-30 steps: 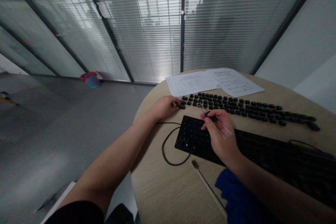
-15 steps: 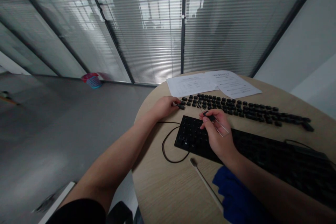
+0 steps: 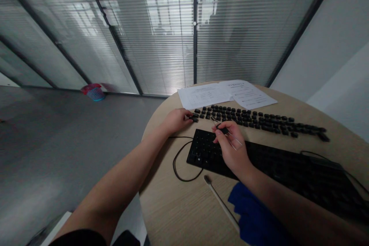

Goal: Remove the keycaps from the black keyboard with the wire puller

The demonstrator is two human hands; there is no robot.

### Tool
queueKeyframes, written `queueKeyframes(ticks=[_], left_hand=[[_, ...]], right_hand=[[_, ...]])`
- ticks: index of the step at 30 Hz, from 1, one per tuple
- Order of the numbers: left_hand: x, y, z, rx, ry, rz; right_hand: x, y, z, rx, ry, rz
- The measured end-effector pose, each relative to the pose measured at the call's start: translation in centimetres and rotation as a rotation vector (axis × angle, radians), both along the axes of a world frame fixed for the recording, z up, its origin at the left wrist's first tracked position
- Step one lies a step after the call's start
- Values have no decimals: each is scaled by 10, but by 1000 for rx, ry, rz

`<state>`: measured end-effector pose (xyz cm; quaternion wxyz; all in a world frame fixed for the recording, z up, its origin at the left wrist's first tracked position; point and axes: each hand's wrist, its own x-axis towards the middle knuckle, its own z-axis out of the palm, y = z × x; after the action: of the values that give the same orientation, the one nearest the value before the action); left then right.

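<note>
My left hand [image 3: 176, 120] rests at the left end of the rows of loose black keycaps [image 3: 230, 114], its fingertips closed on a keycap [image 3: 193, 119] lying on the table. My right hand [image 3: 234, 147] is above the left part of the black keyboard [image 3: 276, 161]. Its fingers are wrapped round a keycap puller [image 3: 221, 128] with a dark grip and thin wire loops; one wire end points toward the keycaps. Whether the wires hold anything is too small to tell. At its left end the keyboard shows bare key positions.
Printed sheets [image 3: 207, 94] lie at the table's far edge. A toothbrush-like brush [image 3: 220, 199] and a blue cloth [image 3: 250, 215] are in front of the keyboard. A black cable [image 3: 173, 165] loops at its left. On the floor stands a basket [image 3: 95, 93].
The whole view has shifted slightly, so table and hands appear a little further left. Both hands keep nearly the same places and grips relative to the keyboard and keycaps.
</note>
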<state>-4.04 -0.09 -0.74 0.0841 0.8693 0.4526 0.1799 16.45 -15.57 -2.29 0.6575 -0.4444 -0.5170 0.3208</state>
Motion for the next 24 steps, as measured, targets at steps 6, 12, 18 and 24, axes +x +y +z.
queueKeyframes(ticks=[6,12,18,24], left_hand=[[-3,-7,12,84,-57,63],[6,-23,39,110,71,80],[36,-35,55,-18,190,-107],[41,-40,35,-123,125,-176]], right_hand=[[-1,0,-1,4,12,20],[0,1,2,17,-29,3],[3,-2,5,55,19,36],[9,-4,9,-40,-22,185]])
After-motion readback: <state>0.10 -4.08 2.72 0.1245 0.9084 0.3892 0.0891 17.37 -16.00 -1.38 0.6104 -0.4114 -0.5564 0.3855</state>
